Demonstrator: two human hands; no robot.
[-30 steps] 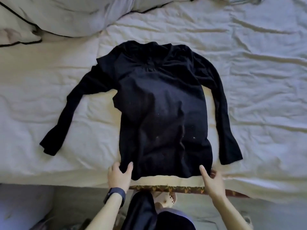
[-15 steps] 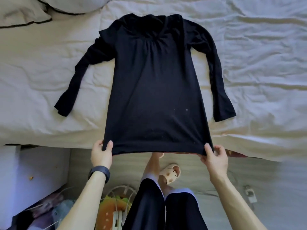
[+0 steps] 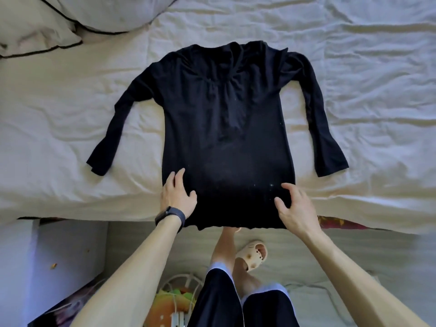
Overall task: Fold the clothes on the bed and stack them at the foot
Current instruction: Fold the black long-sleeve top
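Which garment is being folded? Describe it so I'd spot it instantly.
Find the white bed sheet filling the upper view. At its middle a black long-sleeved top lies flat, sleeves spread, hem over the near edge. It is the only garment on the pale bedding, with the left hand and right hand at its lower sides.

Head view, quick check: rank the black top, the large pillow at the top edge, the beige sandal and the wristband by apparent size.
1. black top, largest by far.
2. pillow, visible part only; the frame cuts it off.
3. beige sandal and wristband look about alike, so unranked.
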